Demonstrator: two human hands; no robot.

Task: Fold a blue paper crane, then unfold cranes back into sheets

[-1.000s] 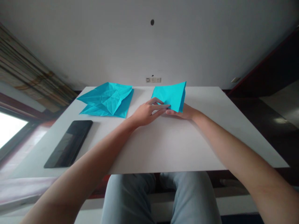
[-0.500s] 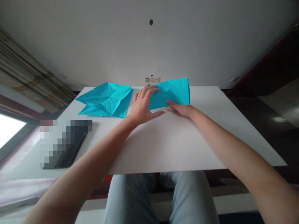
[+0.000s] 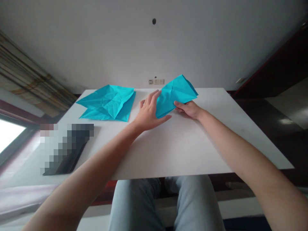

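Note:
A folded sheet of blue paper point(image 3: 177, 93) is held tilted above the table, its right end raised and its layers slightly apart there. My right hand point(image 3: 189, 109) pinches its lower edge, thumb on the near face and the fingers behind. At the paper's left end is my left hand point(image 3: 150, 112), fingers spread and thumb stretched out to the right. Its fingers lie beside or against the paper's edge; whether they press on it I cannot tell. Left of that hand, a second blue paper piece point(image 3: 108, 102), creased and partly unfolded with pointed flaps, lies on the table.
The white table point(image 3: 192, 150) reaches back to a grey wall with sockets point(image 3: 156, 81). At the left of the table lies a dark flat object point(image 3: 79, 150), partly blurred out by pixels. A curtain point(image 3: 31, 77) hangs at the left, and my legs point(image 3: 134, 205) are under the near edge.
The folded paper has turned, its right end tipping so a corner points up and its left end dropping lower. My right hand turned with it; my left hand has barely moved.

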